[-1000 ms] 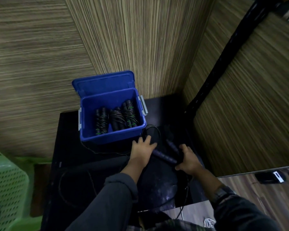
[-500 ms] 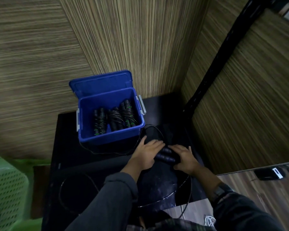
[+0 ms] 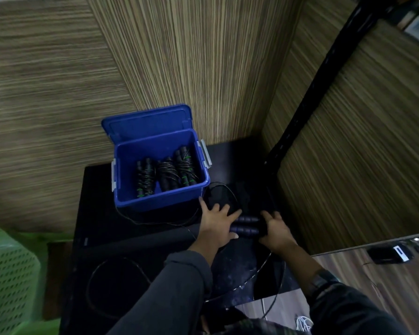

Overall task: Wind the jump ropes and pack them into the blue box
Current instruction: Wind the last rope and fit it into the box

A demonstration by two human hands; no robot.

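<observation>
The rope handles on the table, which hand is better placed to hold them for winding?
Probably the right hand: its fingers already curl over the two handles, while the left hand lies flat at their other end.

The box (image 3: 140, 201) stands on the table (image 3: 102, 228) at its far edge, against the wall. 3 wound ropes (image 3: 166, 172) lie side by side in it. Near its right corner, 2 handles (image 3: 246, 224) lie on the table between the left hand (image 3: 218, 223) and right hand (image 3: 275, 232). A basket (image 3: 7, 274) stands left of the table.
</observation>
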